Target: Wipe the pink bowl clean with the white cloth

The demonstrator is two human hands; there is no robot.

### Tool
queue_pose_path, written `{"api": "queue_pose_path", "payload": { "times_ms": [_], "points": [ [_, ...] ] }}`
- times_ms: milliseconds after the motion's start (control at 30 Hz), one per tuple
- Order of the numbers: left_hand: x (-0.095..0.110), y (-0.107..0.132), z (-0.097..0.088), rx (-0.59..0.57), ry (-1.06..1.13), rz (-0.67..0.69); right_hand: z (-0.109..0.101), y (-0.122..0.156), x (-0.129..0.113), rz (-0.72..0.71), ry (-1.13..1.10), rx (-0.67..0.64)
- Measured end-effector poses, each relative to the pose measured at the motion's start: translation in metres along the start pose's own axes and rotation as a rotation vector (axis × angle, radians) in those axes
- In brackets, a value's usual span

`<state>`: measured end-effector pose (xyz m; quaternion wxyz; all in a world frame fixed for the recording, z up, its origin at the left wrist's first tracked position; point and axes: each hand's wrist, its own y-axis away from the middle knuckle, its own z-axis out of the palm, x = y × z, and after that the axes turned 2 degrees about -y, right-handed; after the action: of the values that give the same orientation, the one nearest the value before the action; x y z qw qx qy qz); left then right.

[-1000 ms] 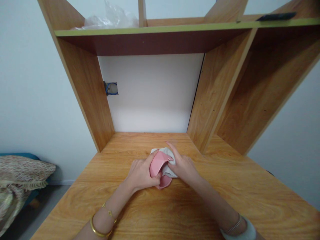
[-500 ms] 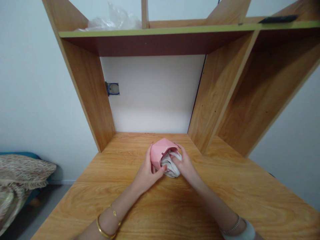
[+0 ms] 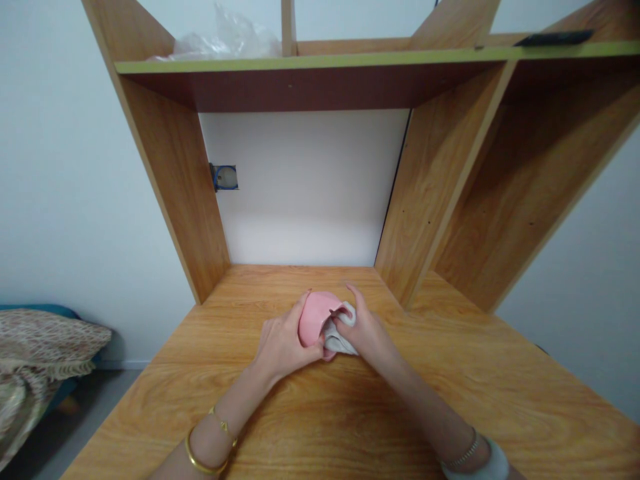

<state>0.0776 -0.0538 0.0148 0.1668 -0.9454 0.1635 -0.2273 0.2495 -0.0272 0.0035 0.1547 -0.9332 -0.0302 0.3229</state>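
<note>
A small pink cloth piece [image 3: 315,316] and a grey-white one [image 3: 338,337] are bunched together on the wooden desk [image 3: 350,413], near its middle. My left hand [image 3: 281,343] is closed around the pink piece from the left, fingers curled over its edge. From the right, my right hand [image 3: 364,331] pinches the grey-white cloth and pushes it into the pink piece. The two hands almost touch. What lies under the bundle is hidden.
A wooden hutch rises behind the desk, with a side panel [image 3: 170,173] at left and a divider [image 3: 425,187] at right. A clear plastic bag [image 3: 225,37] lies on its upper shelf. A dark flat object [image 3: 555,37] rests at upper right. Patterned bedding [image 3: 40,360] is at far left.
The pink piece was raised and spread wide over the grey-white cloth half a second ago. Now it is lower and flatter, and both hands have closed in on the bundle.
</note>
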Motion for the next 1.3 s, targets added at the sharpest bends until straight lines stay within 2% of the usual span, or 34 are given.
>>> {"api": "queue_pose_path", "payload": {
  "times_ms": [200, 333, 400, 500, 733, 933, 1000, 1100, 1200, 1300],
  "points": [
    [0.000, -0.004, -0.016, -0.067, -0.121, -0.015, -0.002, 0.008, -0.008, -0.084, 0.252, -0.013],
    [-0.001, -0.004, -0.020, -0.088, -0.168, -0.020, 0.000, 0.010, -0.010, -0.096, 0.258, -0.021],
    [-0.003, -0.004, -0.019, -0.091, -0.164, -0.010, 0.001, 0.009, -0.009, -0.100, 0.180, -0.034],
    [-0.005, -0.004, -0.015, -0.082, -0.084, -0.003, 0.001, 0.007, -0.006, -0.097, -0.056, -0.033],
    [-0.006, -0.004, -0.003, 0.034, 0.334, -0.032, 0.010, 0.000, 0.004, -0.033, -0.541, 0.104],
    [0.001, 0.001, 0.012, 0.040, 0.612, 0.035, 0.026, -0.004, 0.010, -0.009, -0.703, 0.148],
    [-0.001, 0.000, 0.011, 0.043, 0.627, 0.029, 0.028, -0.003, 0.010, 0.017, -0.671, 0.133],
    [-0.004, -0.002, 0.004, 0.064, 0.518, 0.018, 0.022, -0.001, 0.006, 0.020, -0.534, 0.106],
    [-0.005, -0.001, -0.001, 0.047, 0.365, 0.014, 0.009, 0.002, 0.000, 0.025, -0.273, 0.098],
    [-0.006, 0.000, 0.003, -0.011, 0.327, -0.019, 0.000, 0.005, -0.004, 0.054, -0.026, 0.090]
  ]
}}
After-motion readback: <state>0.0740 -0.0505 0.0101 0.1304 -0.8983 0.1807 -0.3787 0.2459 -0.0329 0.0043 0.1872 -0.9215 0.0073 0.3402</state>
